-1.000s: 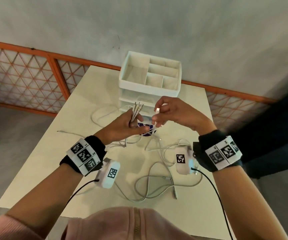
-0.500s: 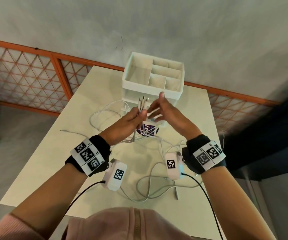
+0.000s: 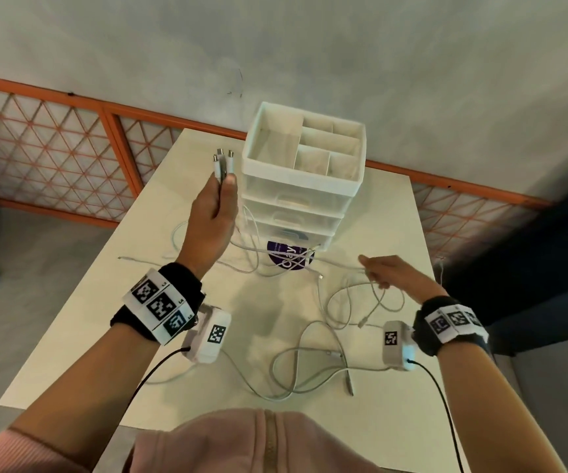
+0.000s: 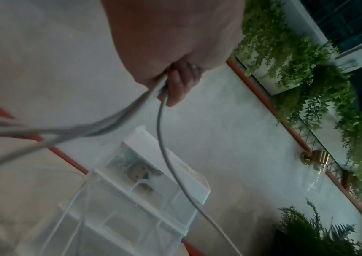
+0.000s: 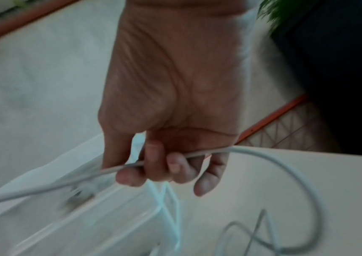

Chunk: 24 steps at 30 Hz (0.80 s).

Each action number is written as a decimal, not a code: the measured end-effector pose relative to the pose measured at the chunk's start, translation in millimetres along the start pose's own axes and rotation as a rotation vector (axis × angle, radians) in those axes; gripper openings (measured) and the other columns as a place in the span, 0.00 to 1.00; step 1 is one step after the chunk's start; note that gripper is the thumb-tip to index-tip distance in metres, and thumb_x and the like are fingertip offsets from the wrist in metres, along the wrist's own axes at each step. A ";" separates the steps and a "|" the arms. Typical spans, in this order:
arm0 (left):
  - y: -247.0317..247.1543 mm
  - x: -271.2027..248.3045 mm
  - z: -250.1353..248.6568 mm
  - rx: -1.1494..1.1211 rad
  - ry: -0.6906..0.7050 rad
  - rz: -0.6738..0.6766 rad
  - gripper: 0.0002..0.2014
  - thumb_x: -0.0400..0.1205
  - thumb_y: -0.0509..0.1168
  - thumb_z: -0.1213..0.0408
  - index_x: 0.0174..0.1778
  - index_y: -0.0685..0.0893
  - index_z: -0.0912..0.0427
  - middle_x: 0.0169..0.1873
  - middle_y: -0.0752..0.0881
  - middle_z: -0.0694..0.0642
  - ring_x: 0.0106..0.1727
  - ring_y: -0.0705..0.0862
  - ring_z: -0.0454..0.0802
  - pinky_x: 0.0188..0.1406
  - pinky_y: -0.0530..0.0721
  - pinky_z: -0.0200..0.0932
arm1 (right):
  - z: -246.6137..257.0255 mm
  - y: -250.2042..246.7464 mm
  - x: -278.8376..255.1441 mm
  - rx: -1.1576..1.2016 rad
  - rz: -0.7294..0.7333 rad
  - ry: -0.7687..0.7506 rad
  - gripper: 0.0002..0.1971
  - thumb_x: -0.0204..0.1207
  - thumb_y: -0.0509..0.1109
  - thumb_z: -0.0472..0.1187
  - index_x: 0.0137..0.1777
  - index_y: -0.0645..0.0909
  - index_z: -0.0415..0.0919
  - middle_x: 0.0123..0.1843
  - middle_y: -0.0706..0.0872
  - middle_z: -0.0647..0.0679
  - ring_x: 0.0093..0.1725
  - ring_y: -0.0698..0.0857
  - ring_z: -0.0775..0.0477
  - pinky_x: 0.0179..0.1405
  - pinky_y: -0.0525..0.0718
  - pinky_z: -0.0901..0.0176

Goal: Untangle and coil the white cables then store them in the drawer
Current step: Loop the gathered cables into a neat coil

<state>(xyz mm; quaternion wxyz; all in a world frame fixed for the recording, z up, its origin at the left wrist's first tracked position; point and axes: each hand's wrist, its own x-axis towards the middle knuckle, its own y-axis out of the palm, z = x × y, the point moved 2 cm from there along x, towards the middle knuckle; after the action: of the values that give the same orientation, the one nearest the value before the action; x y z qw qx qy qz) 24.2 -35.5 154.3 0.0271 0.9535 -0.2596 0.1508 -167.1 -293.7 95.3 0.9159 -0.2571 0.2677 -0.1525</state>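
My left grip [image 3: 215,213] is clamped on a bundle of cable ends [image 3: 223,162], raised beside the drawer unit [image 3: 305,186]. My right grip [image 3: 383,272] curls round one white cable [image 5: 197,152]. I'd slide along that strand slowly, easing loops [image 3: 313,363] on the tabletop [image 3: 262,315] below. Only the right wrist view shows my fingers [image 5: 153,162] hooked round it.

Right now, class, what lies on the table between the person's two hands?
In the head view, loose white cables run across the table between the left hand and right hand, crossing a purple sticker at the foot of the drawer unit.
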 end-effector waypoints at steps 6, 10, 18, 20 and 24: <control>33.1 -8.9 1.9 0.263 0.013 0.267 0.06 0.82 0.63 0.52 0.41 0.75 0.45 0.23 0.66 0.44 0.19 0.65 0.38 0.21 0.67 0.31 | 30.9 -12.9 -6.7 -0.002 0.011 -0.115 0.15 0.84 0.61 0.46 0.40 0.83 0.41 0.30 0.70 0.52 0.29 0.66 0.54 0.28 0.64 0.63; 62.2 -22.9 17.9 0.275 -0.096 0.435 0.14 0.76 0.72 0.53 0.57 0.82 0.48 0.27 0.79 0.43 0.27 0.75 0.33 0.31 0.71 0.28 | 83.1 9.8 -12.7 -0.044 0.148 -0.252 0.15 0.84 0.61 0.47 0.46 0.85 0.40 0.31 0.69 0.51 0.30 0.65 0.54 0.28 0.64 0.65; 41.3 -16.9 12.8 0.322 0.010 0.077 0.15 0.85 0.59 0.59 0.32 0.71 0.47 0.20 0.68 0.45 0.18 0.70 0.36 0.20 0.66 0.28 | 84.0 4.2 -19.6 0.032 0.125 -0.313 0.14 0.82 0.63 0.48 0.45 0.84 0.39 0.31 0.75 0.49 0.31 0.75 0.56 0.48 0.78 0.61; 28.1 -9.9 14.1 0.324 0.036 -0.055 0.14 0.85 0.59 0.55 0.32 0.72 0.52 0.21 0.70 0.46 0.22 0.70 0.38 0.24 0.68 0.31 | 61.8 4.1 -9.9 -0.031 0.075 -0.243 0.13 0.82 0.63 0.48 0.40 0.82 0.43 0.34 0.80 0.49 0.34 0.80 0.60 0.51 0.76 0.62; 0.2 1.0 17.1 0.103 -0.007 -0.307 0.14 0.82 0.59 0.47 0.32 0.72 0.48 0.21 0.68 0.49 0.21 0.66 0.47 0.22 0.66 0.42 | 12.1 7.8 10.0 -0.196 0.059 -0.107 0.13 0.83 0.62 0.44 0.40 0.82 0.40 0.35 0.83 0.47 0.40 0.81 0.51 0.45 0.75 0.67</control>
<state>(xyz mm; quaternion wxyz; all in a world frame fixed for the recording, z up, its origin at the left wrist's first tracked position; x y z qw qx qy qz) 29.6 -38.4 138.3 -0.0001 0.9826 -0.1027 0.1549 -151.0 -286.7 95.6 0.9035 -0.3452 0.2395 -0.0848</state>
